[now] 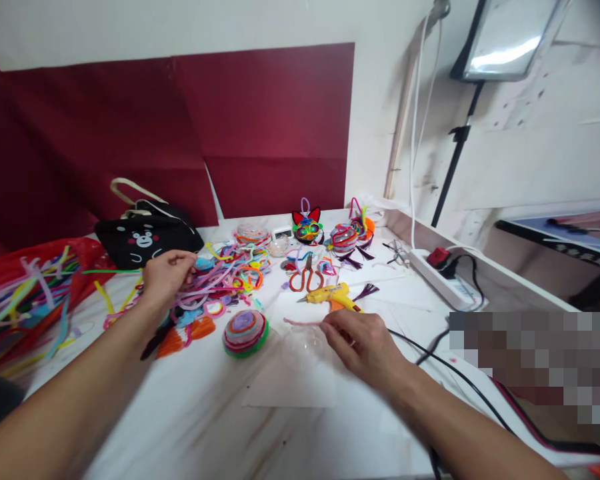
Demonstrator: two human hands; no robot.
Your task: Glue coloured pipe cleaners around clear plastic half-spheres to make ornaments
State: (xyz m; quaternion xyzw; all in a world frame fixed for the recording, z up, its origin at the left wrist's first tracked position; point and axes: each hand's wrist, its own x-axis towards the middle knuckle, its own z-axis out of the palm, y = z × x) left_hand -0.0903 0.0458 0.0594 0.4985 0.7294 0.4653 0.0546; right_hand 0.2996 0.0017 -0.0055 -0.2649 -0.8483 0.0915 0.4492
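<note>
My right hand (pixel 357 339) pinches one end of a short pink pipe cleaner (pixel 303 323), which points left. Just below it, a clear plastic half dome (pixel 304 348) rests on a white sheet (pixel 287 393). My left hand (pixel 169 275) is over the left side of a heap of colourful pipe cleaners (pixel 215 280), its fingers closed together; what they hold, if anything, is hidden. Between my hands sits a dome wrapped in purple, grey, red and green pipe cleaners (pixel 246 333). A yellow glue gun (pixel 329 293) lies just beyond my right hand, beside orange-handled scissors (pixel 307 277).
A black bag (pixel 147 233) and a red bag of pipe cleaners (pixel 87 260) stand at left. Finished pieces, including a cat-eared mask (pixel 307 227), line the back. A white power strip (pixel 447 280) lies at right, and a black cable (pixel 455 367) crosses the table.
</note>
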